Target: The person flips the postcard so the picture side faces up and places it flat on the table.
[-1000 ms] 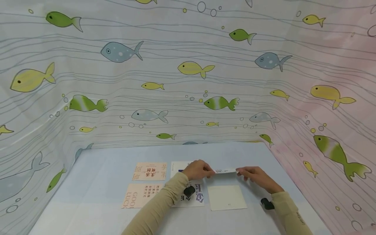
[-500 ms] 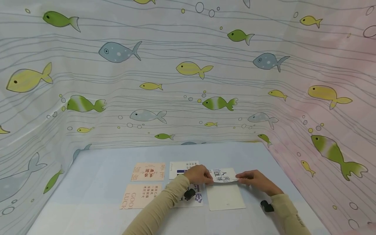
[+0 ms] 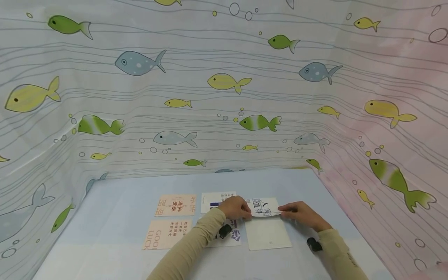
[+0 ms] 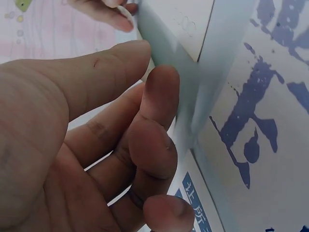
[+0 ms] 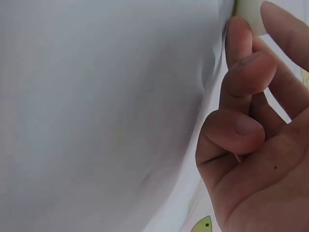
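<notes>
A white card [image 3: 265, 206] with dark printed characters is held between my hands in the head view, low over the table at the top of the right-hand column. My left hand [image 3: 236, 207] pinches its left edge near the front corner, and my right hand [image 3: 301, 214] pinches the right edge. In the left wrist view the left hand [image 4: 111, 130] has thumb and forefinger together, mostly hiding the card there. The right hand [image 5: 256, 106] shows in the right wrist view, other fingers curled loosely. A plain cream card [image 3: 268, 234] lies just in front of the held card.
Two pinkish cards, an upper one [image 3: 175, 205] and a lower one [image 3: 168, 234], lie at the left. Between them and the held card are a white card with a blue block [image 3: 210, 198] and one with purple lettering [image 3: 232, 238], partly behind my left sleeve. Fish-printed cloth [image 3: 224, 116] surrounds the table.
The held card has tilted from nearly edge-on to lying flatter, its printed face showing, and come lower toward the table. Both hands moved slightly nearer with it, keeping their pinch.
</notes>
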`<state>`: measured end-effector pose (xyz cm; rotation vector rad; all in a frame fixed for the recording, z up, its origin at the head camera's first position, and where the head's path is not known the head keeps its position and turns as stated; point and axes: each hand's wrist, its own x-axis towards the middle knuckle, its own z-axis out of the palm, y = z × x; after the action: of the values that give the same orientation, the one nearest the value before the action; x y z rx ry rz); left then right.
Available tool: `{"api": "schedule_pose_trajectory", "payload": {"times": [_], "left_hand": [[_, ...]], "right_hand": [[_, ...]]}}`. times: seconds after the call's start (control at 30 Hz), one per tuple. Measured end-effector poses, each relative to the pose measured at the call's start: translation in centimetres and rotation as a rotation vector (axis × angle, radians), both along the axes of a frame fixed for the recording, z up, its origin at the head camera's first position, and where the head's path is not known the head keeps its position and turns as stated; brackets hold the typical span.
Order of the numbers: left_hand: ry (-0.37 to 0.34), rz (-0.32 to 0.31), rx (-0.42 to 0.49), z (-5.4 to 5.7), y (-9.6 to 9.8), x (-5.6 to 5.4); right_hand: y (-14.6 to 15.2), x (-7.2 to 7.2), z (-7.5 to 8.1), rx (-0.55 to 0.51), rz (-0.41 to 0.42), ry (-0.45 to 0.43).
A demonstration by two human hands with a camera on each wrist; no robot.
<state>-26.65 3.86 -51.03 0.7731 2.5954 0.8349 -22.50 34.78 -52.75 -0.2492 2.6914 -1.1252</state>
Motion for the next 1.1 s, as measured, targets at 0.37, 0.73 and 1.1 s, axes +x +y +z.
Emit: {"api": "schedule_pose_trajectory", "payload": {"times": [0.37, 0.73, 1.1], "left_hand": [[0.02, 0.076, 0.013, -0.3, 0.2, -0.6], [0.04, 0.128, 0.007, -0.8, 0.6, -1.4], [0.066, 0.132, -0.006, -1.0, 0.5, -1.3]], "right_hand": [[-0.5, -1.0, -0.3, 0.046, -0.051, 0.035], [-0.8, -2.3, -0.9, 0.105, -0.122, 0.028], [-1.2, -1.9, -0.4, 0.085, -0.134, -0.013]]}}
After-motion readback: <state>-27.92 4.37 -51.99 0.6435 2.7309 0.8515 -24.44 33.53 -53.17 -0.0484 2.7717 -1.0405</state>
